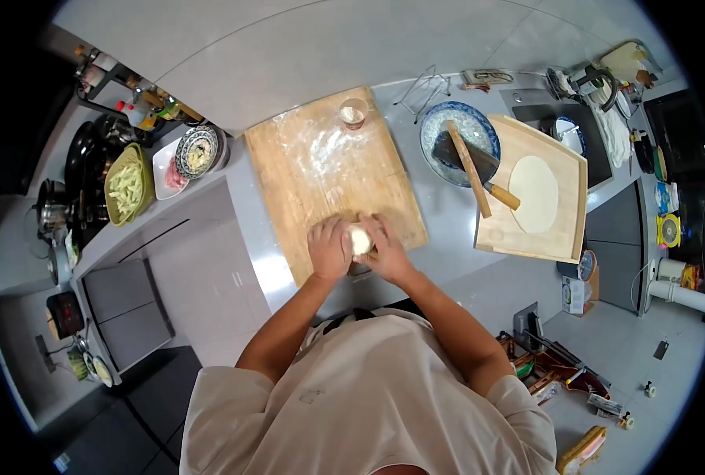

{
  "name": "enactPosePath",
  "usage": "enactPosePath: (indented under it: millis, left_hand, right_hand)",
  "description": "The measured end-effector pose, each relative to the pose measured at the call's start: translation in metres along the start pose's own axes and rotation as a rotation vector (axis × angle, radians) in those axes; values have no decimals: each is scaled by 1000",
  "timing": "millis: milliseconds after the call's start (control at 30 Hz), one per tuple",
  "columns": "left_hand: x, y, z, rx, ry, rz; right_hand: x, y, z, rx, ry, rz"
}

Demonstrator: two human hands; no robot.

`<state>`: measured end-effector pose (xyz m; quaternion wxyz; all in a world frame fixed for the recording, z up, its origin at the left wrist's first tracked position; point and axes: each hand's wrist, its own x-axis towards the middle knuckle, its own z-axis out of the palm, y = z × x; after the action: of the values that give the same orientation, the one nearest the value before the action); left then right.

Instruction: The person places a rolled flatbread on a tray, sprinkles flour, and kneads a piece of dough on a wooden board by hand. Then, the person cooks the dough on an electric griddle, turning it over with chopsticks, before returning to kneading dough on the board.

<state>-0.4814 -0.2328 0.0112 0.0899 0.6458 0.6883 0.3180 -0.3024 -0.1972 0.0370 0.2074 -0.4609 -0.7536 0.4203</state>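
- While both hands cup it from either side, the dough ball (360, 240) sits at the near edge of the wooden board (289, 186), on the bench (450, 237), close to the person's body.
- L hand (330, 247): wrapped on ball's L side, fingers close together & curled over.
- R hand (386, 252): on ball's R side, fingers bent around it, slightly apart; thumb contact on either hand can't be told for sure.
- Handling (judged): prob. light, soft, pliable; will dent under fingertips & may stick w/o flour. Not brittle, but hard pinching would misshape it. Best hold = palms + flat fingers low on opp. sides, even pressure.
- Nearby: loose flour (317, 154) over the far part of the board, small cup (353, 121) at its far edge.
- To R: blue-and-white bowl (439, 115) w/ white powdery contents; cleaver (479, 161) & rolling pin (470, 168) laid across it, pin on top. Beyond that, wooden tray (499, 237) w/ flat oval dough sheet (534, 194).
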Motion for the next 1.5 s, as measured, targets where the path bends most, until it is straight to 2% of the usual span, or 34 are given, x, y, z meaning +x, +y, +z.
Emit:
enactPosePath:
  millis: [33,100,200,333,500,567,633,667,700,800,867,900,967,1067,1100,1167,1433,1500]
  left_hand:
    - [-8,-3,1,24,22,50]
    - [-9,-9,4,26,44,113]
    - [16,-14,11,42,-14,57]
    - [64,-23,19,126,-43,-73]
    - [115,-39,31,232,-68,-260]
    - [133,-46,34,232,-106,-357]
    - [133,-52,35,204,-153,-383]
    - [140,-59,34,192,-166,-395]
    - [141,-88,47,53,-267,-419]
    - [129,-64,5,-622,-254,-963]
    - [107,-29,-24,-362,-298,-902]
    - [92,-5,-39,-218,-319,-855]
    - [43,-18,-20,-110,-206,-706]
    - [-7,-7,-3,93,131,-362]
    - [-13,-3,-1,104,183,-307]
    - [-26,6,1,112,263,-196]
    - [40,-34,7,316,83,-283]
    - [62,-46,8,341,68,-275]
  right_hand:
    - [1,8,5,-76,-16,-129]
    - [-3,14,18,-130,26,-111]
    - [10,16,27,-189,81,-9]
    - [59,14,26,-171,69,140]
    - [135,28,27,-187,67,175]
    - [173,45,27,-91,-18,188]
    - [173,21,20,-188,-93,199]
    - [176,2,15,-335,-115,202]
    - [173,-17,10,-479,-139,211]
    - [125,-34,25,-583,-13,-1]
    - [95,-41,20,-639,-229,-193]
    - [81,-38,16,-410,-227,-173]
    - [54,-21,10,56,-231,-111]
    - [27,4,13,-207,-153,-14]
    - [24,10,15,-35,-284,82]
    - [15,16,27,-21,-246,54]
    - [66,13,52,-7,37,149]
    - [87,6,54,5,41,216]
